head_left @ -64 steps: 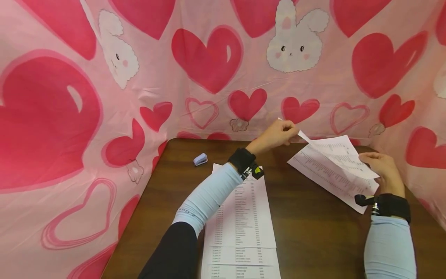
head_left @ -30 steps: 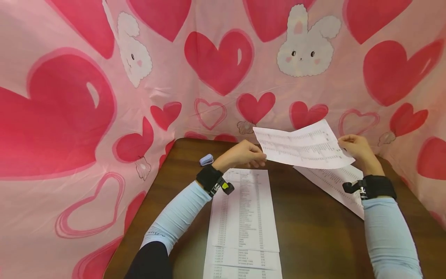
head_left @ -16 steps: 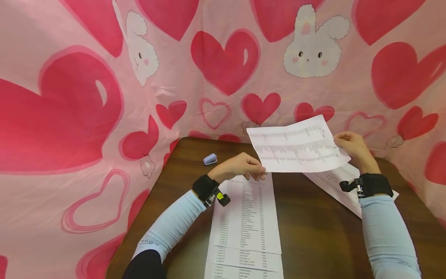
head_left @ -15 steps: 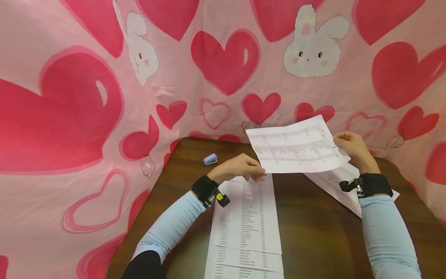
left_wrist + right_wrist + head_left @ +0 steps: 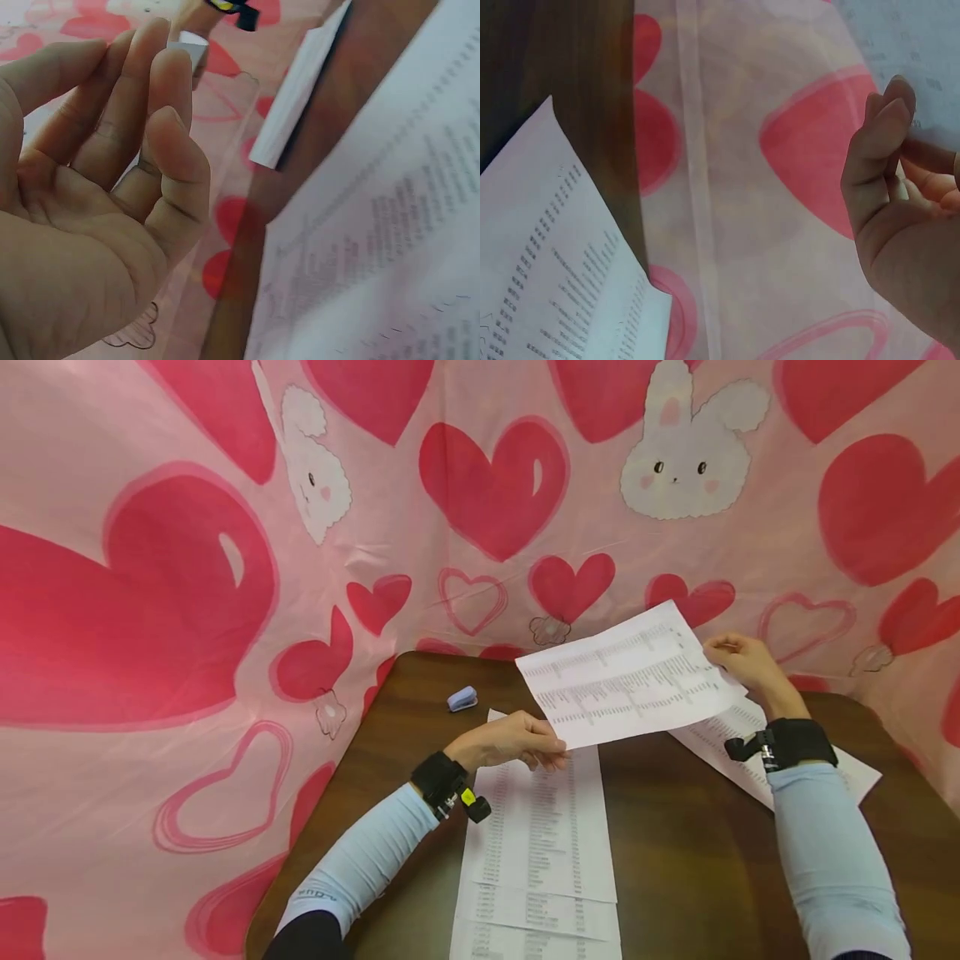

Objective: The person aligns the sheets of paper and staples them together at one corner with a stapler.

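Observation:
A printed sheet of paper (image 5: pixel 630 685) hangs above the table between my two hands. My left hand (image 5: pixel 517 739) pinches its lower left corner, over the column of overlapping printed sheets (image 5: pixel 540 843). With thumb and fingers, my right hand (image 5: pixel 750 668) pinches the sheet's right edge. In the left wrist view, the fingers of the left hand (image 5: pixel 97 180) meet at the thumb, largely hiding the held paper. The right wrist view has the right hand (image 5: pixel 907 202) gripping the sheet (image 5: pixel 922 52). More printed sheets (image 5: pixel 727 739) lie at the right, partly under the right forearm.
A small lilac stapler (image 5: pixel 462 698) sits at the back left of the brown wooden table (image 5: pixel 675 860). Pink cloth (image 5: pixel 487 610) with hearts and rabbits closes off the back and sides.
The held sheet has been lifted off the right-hand sheets and carried left. My left hand has come down toward the left column of sheets, and the held sheet now slants down to the left.

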### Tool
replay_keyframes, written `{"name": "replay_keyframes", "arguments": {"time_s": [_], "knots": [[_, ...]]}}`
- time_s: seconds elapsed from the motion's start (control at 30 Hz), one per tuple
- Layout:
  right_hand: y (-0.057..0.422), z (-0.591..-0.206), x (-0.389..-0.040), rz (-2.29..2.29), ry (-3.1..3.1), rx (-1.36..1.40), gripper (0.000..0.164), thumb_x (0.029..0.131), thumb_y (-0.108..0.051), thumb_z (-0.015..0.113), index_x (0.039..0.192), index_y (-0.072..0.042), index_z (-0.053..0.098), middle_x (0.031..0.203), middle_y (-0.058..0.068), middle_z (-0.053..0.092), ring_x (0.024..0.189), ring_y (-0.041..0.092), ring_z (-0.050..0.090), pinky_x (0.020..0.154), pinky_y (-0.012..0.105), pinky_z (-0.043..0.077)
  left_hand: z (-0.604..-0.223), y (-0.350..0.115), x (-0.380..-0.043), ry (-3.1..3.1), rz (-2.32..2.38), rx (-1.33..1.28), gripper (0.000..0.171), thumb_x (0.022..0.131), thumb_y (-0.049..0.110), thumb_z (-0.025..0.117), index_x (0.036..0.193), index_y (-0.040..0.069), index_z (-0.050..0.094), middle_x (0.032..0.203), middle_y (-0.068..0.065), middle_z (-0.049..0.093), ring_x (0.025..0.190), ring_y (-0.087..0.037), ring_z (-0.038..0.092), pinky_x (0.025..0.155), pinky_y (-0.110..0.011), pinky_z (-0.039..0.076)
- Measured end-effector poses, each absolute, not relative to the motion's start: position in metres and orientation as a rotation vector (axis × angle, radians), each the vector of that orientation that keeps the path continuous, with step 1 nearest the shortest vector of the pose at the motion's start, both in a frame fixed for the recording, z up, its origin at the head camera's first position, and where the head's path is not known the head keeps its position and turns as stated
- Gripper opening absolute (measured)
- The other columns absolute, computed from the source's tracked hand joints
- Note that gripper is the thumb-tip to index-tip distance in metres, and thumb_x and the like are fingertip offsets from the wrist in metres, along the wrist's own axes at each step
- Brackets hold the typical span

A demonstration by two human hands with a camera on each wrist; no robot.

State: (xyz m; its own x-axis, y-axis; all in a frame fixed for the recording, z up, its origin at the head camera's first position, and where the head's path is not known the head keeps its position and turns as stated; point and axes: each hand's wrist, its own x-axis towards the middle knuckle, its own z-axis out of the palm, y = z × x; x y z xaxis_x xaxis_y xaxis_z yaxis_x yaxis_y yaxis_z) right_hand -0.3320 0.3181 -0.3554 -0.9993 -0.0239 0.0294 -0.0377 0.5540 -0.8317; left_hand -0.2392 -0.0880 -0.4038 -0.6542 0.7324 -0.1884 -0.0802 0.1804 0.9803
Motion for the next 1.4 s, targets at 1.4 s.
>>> {"name": "replay_keyframes", "arguments": {"time_s": [1.4], "knots": [[0.236, -0.371, -0.371, 1.148, -3.007, 0.554, 0.029, 0.096, -0.025, 0.062, 0.112, -0.001, 0.062, 0.11, 0.021, 0.061, 0.095, 0.03, 0.055, 0.076, 0.028, 0.052, -0.469, -0.037, -0.158, 1.604, 1.493, 0.422, 0.035, 0.096, 0.03, 0.06, 0.108, -0.001, 0.071, 0.081, 0.001, 0.072, 0.071, -0.009, 0.066, 0.052, -0.022, 0.045]]}}
